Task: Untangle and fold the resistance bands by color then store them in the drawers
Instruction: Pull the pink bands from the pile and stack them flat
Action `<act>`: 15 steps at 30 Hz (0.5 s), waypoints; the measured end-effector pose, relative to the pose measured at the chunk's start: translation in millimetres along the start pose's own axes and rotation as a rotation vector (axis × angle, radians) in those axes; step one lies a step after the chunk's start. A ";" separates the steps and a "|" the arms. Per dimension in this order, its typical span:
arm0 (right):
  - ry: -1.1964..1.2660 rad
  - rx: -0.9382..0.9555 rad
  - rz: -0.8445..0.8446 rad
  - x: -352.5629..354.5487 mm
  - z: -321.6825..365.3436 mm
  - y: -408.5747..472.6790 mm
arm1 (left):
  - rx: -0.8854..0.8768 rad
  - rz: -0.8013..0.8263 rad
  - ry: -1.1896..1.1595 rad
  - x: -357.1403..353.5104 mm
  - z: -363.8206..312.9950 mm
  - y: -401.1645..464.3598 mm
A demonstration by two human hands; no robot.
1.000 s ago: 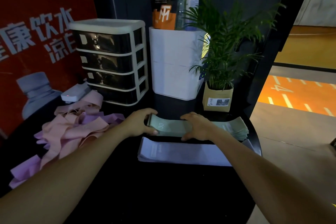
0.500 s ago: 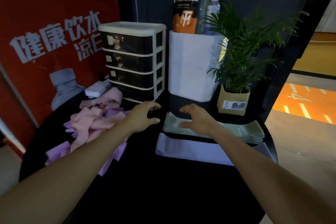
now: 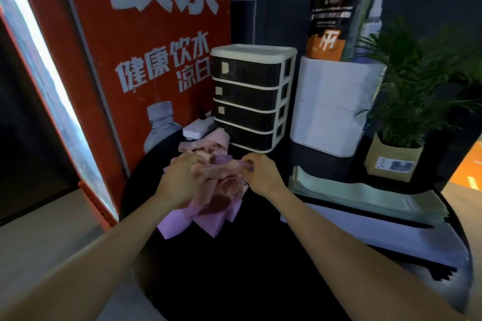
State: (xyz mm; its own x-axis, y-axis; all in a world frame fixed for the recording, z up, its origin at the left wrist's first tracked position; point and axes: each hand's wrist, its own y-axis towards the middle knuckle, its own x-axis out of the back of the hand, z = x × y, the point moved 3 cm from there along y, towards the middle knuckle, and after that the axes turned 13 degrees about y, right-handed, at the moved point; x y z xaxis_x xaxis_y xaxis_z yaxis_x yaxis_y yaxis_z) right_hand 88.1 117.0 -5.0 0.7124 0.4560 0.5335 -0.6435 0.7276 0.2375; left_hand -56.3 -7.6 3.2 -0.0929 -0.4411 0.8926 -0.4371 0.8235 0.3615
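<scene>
A tangled heap of pink and purple resistance bands (image 3: 216, 190) lies at the left of the round black table (image 3: 234, 268). My left hand (image 3: 180, 177) grips a bunch of pink bands on top of the heap. At the heap's right side my right hand (image 3: 258, 172) pinches a purple strip. A flat stack of green bands (image 3: 365, 195) lies to the right, with a folded pale lilac stack (image 3: 378, 232) in front of it. Behind the heap stands a white-framed drawer unit (image 3: 253, 96) with four dark drawers, all closed.
A white box (image 3: 333, 107) stands right of the drawers with a dark packet and a spray bottle on top. A potted plant (image 3: 407, 117) fills the back right. A white device (image 3: 198, 130) lies behind the heap. A red sign (image 3: 146, 60) walls the left side.
Both hands left the green stack and moved left to the pink and purple heap, where they now take hold of bands. My view swung left and closer.
</scene>
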 end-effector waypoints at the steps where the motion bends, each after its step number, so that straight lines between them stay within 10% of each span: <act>1: 0.001 -0.044 -0.024 -5.1 -1.4 5.2 | 0.016 -0.006 -0.003 0.7 4.3 -1.1; 8: 0.022 -0.209 -0.076 -23.5 -7.6 28.9 | 0.014 0.056 -0.044 -9.7 9.5 4.6; 15: 0.192 0.127 -0.199 21.9 55.0 48.7 | -0.056 -0.042 -0.111 -8.6 3.7 23.3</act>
State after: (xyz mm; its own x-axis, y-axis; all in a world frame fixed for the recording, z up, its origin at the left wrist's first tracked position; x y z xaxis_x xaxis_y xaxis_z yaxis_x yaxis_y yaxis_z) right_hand 57.0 134.3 62.8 0.8602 0.4081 0.3058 -0.5071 0.7483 0.4278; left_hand -69.0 14.1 2.9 -0.1758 -0.5100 0.8420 -0.3927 0.8207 0.4151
